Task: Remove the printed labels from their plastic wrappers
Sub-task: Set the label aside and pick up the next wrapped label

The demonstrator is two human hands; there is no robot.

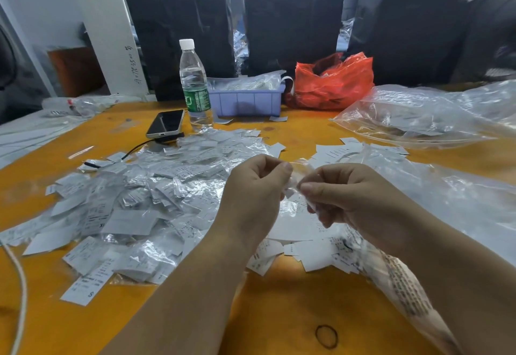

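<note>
Orange desk (293,293) carries a big heap of wrapped labels (134,203) on the left, and above it the left hand (251,187) and the right hand (349,201) both pinch one small plastic wrapper (294,180) between them, near the loose labels (307,243).

Glossy clear plastic wrappers (156,187); matt paper labels (296,231); smooth orange table (279,298)

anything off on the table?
Mostly expected clutter. One stray: a dark rubber band lies alone on the orange table near the front edge, apart from the label piles. Nothing spilled; water bottle stands upright, capped.
</note>
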